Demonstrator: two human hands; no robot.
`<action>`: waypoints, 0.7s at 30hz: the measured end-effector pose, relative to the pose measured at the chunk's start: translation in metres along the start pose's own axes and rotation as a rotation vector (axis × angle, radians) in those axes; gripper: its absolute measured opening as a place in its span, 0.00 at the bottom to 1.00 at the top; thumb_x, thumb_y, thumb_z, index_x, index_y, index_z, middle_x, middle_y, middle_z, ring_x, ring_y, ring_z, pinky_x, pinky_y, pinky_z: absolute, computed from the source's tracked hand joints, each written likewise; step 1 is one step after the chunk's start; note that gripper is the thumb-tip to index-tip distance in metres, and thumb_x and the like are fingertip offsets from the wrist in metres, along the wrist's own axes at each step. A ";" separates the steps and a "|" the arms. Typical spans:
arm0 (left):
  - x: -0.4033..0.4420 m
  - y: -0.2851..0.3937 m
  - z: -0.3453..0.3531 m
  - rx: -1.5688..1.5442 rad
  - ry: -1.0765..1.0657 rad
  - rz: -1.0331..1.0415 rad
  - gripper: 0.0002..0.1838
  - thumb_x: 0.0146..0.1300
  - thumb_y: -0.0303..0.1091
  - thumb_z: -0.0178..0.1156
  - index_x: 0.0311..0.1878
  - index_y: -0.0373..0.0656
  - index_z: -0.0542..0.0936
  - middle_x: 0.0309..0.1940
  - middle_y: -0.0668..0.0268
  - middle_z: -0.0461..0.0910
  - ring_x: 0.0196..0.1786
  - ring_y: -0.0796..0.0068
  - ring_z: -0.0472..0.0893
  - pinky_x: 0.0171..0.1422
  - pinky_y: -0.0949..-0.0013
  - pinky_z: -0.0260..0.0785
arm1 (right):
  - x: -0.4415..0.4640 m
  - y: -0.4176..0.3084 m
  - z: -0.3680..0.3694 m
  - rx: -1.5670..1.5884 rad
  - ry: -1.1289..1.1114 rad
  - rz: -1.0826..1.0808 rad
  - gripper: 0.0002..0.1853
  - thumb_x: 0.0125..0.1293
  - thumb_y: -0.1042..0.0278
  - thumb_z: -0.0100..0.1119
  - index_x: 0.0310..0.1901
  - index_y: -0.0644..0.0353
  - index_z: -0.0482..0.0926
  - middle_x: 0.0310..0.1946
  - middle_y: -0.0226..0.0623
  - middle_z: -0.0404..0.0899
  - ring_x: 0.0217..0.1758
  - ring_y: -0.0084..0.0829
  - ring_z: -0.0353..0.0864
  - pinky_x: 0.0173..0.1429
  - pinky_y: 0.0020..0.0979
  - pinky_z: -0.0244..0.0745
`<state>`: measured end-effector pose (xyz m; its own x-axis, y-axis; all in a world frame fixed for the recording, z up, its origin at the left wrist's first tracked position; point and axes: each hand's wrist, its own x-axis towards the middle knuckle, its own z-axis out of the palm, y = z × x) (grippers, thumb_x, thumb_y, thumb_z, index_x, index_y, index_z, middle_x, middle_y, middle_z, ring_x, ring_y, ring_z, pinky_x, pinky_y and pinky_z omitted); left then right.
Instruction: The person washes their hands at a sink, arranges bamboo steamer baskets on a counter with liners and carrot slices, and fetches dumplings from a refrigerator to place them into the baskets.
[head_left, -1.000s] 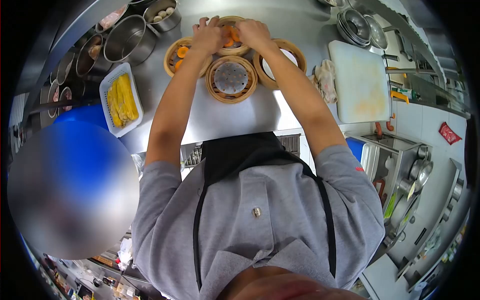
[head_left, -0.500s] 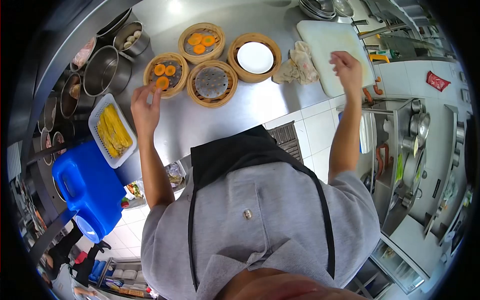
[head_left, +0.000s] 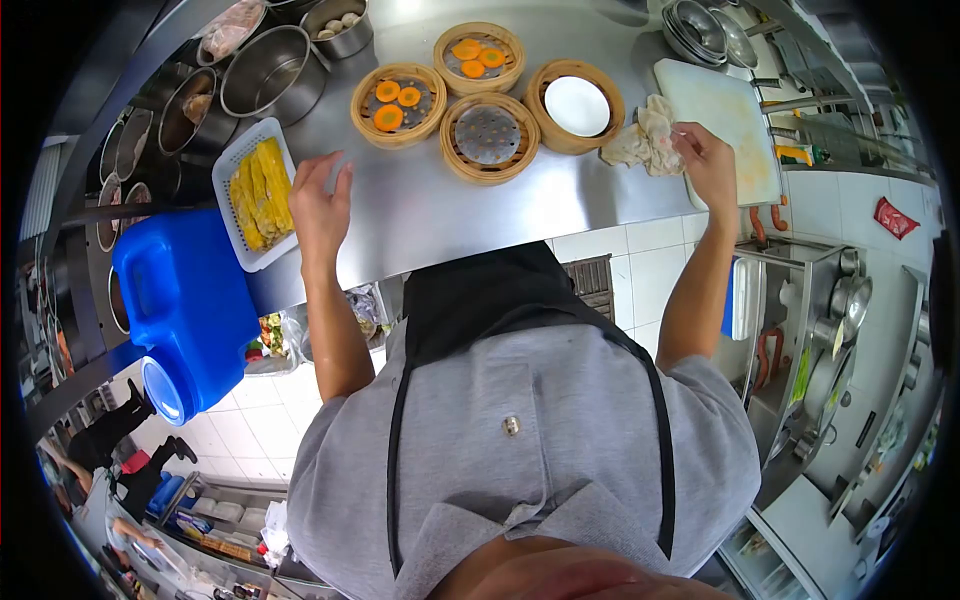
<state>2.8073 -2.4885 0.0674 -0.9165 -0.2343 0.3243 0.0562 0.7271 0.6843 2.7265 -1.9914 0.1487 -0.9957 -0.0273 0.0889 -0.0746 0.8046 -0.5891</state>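
Note:
My left hand (head_left: 320, 212) hovers over the counter with curved, parted fingers and holds nothing. Beside it is a white plastic basket (head_left: 279, 252) of long yellow food pieces (head_left: 262, 192). My right hand (head_left: 708, 168) pinches its fingertips at the right edge of a crumpled beige cloth (head_left: 648, 140), near the cutting board (head_left: 735, 120). Between my hands stand several bamboo steamers. Carrot slices (head_left: 389, 118) lie in the left steamer (head_left: 432, 125) and in the far one (head_left: 515, 72). The nearest steamer (head_left: 470, 172) shows a perforated liner, and the right one (head_left: 540, 125) holds a white plate (head_left: 577, 106).
Metal pots (head_left: 270, 75) crowd the back left of the steel counter (head_left: 400, 220). A big blue jug (head_left: 185, 300) stands at the left edge. Stacked metal bowls (head_left: 695, 30) sit back right. Shelves (head_left: 790, 330) line the right side; other people are in the lower left.
My left hand has drawn back from the left carrot steamer toward the yellow food basket. My right hand has come from over the cutting board to the cloth. The whole view has shifted.

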 end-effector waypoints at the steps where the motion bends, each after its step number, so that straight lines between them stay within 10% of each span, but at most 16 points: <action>1: 0.001 0.002 0.000 0.032 0.008 0.058 0.13 0.63 0.32 0.66 0.49 0.39 0.84 0.42 0.56 0.81 0.42 0.62 0.82 0.47 0.65 0.76 | 0.001 -0.001 0.003 -0.004 0.007 0.004 0.10 0.64 0.70 0.63 0.45 0.63 0.83 0.24 0.40 0.82 0.25 0.26 0.78 0.35 0.28 0.74; 12: -0.027 0.055 0.055 -0.079 -0.215 0.244 0.11 0.60 0.29 0.66 0.45 0.38 0.84 0.41 0.56 0.81 0.41 0.56 0.81 0.45 0.59 0.74 | -0.032 0.001 0.043 -0.167 -0.095 -0.140 0.10 0.61 0.67 0.62 0.43 0.58 0.83 0.32 0.48 0.84 0.40 0.50 0.83 0.45 0.43 0.76; 21: -0.066 0.175 0.125 -0.171 -0.545 0.615 0.12 0.59 0.29 0.66 0.46 0.35 0.84 0.38 0.54 0.80 0.43 0.51 0.79 0.50 0.57 0.71 | -0.172 0.052 0.037 -0.116 -0.199 0.059 0.13 0.61 0.65 0.60 0.47 0.55 0.81 0.38 0.49 0.83 0.45 0.51 0.82 0.49 0.49 0.76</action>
<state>2.8277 -2.2651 0.0843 -0.7638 0.5480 0.3411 0.6272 0.5052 0.5927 2.8919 -1.9668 0.0734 -0.9903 -0.0852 -0.1098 -0.0204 0.8707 -0.4913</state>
